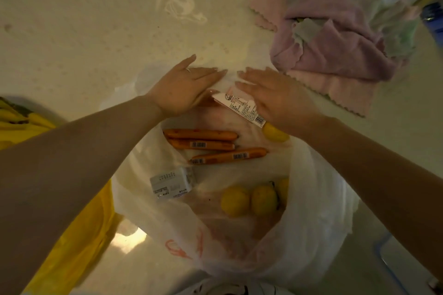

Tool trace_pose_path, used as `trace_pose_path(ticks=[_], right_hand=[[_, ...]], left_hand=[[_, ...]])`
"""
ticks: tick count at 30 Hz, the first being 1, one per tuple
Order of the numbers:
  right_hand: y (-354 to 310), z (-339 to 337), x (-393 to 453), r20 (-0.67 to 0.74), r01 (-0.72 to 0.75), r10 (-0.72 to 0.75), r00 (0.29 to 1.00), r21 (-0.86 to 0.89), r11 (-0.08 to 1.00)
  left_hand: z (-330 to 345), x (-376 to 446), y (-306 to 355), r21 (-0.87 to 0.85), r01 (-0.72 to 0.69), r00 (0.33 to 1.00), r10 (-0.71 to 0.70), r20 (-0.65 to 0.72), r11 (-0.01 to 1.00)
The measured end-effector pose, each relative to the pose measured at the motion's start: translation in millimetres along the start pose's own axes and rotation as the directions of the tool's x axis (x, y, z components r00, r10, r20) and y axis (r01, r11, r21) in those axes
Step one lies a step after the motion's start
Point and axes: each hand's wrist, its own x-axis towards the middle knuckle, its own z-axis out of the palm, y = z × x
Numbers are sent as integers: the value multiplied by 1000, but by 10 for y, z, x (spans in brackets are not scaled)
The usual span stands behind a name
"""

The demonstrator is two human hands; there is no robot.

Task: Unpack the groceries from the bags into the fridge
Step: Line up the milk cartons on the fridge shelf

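Observation:
A white plastic grocery bag (318, 218) lies open on the table in front of me. Inside it are three orange sausage sticks (203, 143), several yellow lemons (249, 200), a grey-white packet (171, 182) and a pink labelled packet (241, 106) with a barcode. My left hand (182, 88) and my right hand (275, 96) lie flat with straight fingers at the far end of the bag, fingertips almost meeting. The right hand partly covers the pink packet. Neither hand holds anything.
The pale tabletop (84, 31) stretches ahead. A pile of pink and lilac cloths (335, 50) lies at the back right. A yellow bag (72, 235) sits at my left, with bananas (14, 115) showing. A blue object (434, 21) stands at the far right.

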Motion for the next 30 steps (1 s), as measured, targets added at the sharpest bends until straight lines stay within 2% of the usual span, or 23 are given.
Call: trace_pose_path(ticks=[2, 5, 7, 8, 9, 11, 13, 15, 17, 19, 21, 24, 27, 30], right_hand=[[-140, 27, -2, 14, 80, -80, 997, 22, 997], [-188, 97, 26, 96, 55, -59, 994, 45, 998], [-188, 123, 57, 124, -17, 12, 992, 40, 999], [-196, 132, 77, 131, -54, 49, 990, 34, 998], [-211, 136, 98, 138, -90, 85, 987, 29, 996], [-256, 147, 151, 127, -152, 148, 981, 21, 988], [-301, 153, 214, 106, -225, 222, 969, 16, 974], [-335, 163, 269, 88, -299, 297, 951, 10, 954], [-358, 180, 314, 88, -344, 343, 935, -6, 939], [-379, 198, 325, 95, -387, 386, 918, -5, 922], [-392, 210, 310, 94, -433, 429, 898, 32, 901], [-422, 178, 255, 14, -463, 464, 886, 105, 880], [-477, 74, 174, -23, -464, 473, 881, 157, 872], [-608, -91, 40, 27, -497, 509, 860, 268, 826]], left_hand=[[-11, 37, 9, -114, 137, 989, -142, -37, 984], [1, 121, 33, -375, 317, 921, -377, -99, 871], [4, 187, 64, -588, 311, 858, -487, -164, 747], [14, 214, 74, -643, 286, 840, -509, -187, 710], [29, 226, 80, -647, 259, 842, -496, -213, 717], [63, 210, 65, -558, 193, 881, -393, -263, 807], [98, 160, 18, -458, 171, 923, -304, -236, 873], [114, 93, -16, -405, 299, 937, -345, -46, 864], [146, 26, -29, -337, 388, 921, -345, 182, 858], [176, -19, -24, -310, 345, 929, -274, 249, 886], [166, -36, -33, -325, 343, 929, -265, 260, 881], [50, -42, 35, -345, 376, 922, -314, 225, 860], [-150, -146, 167, -439, 392, 910, -410, 58, 808], [-347, -375, 367, -530, 363, 875, -476, -87, 766]])
